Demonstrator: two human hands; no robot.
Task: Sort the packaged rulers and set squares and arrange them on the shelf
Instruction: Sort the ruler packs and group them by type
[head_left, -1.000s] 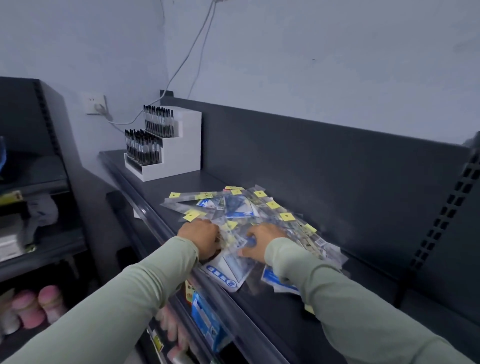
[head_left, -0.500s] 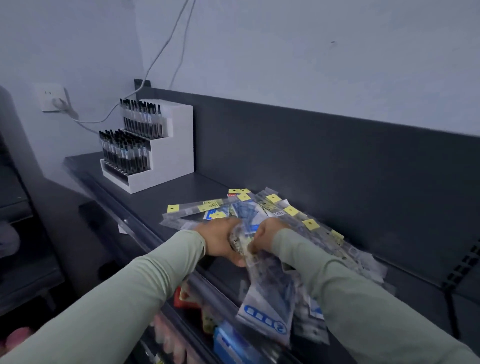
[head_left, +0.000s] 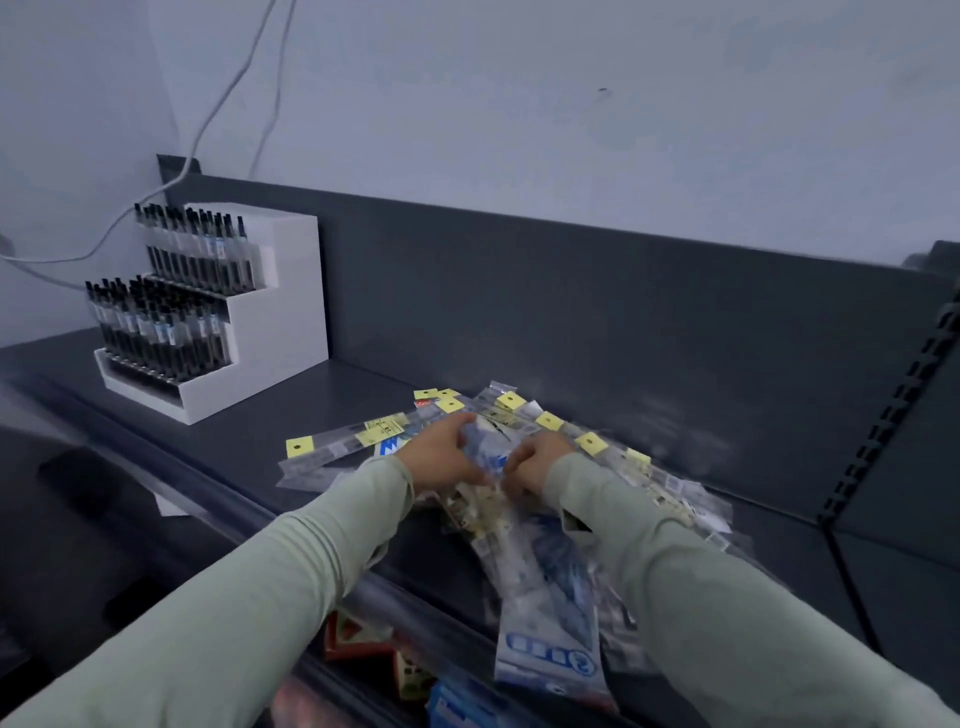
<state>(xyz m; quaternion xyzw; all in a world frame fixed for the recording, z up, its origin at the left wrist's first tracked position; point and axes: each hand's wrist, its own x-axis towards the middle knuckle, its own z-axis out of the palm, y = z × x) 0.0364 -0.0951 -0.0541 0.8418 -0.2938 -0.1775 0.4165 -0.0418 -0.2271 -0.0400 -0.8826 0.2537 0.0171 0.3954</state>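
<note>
Since a second ago the flat packets under the palms have been gathered up. The left hand (head_left: 441, 453) and right hand (head_left: 536, 462) now grip the top of a bundle of packets (head_left: 543, 597) between them, curled fingers pressing in from both sides, apparently to square the stack, while its blue-printed lower end trails toward the person over the front edge of the shelf (head_left: 322, 395). The long ruler packets (head_left: 343, 441) with yellow tabs lie fanned just beyond and to either side of the hands, seemingly left as the other sort; the pen stand (head_left: 280, 312) is well off to the left.
</note>
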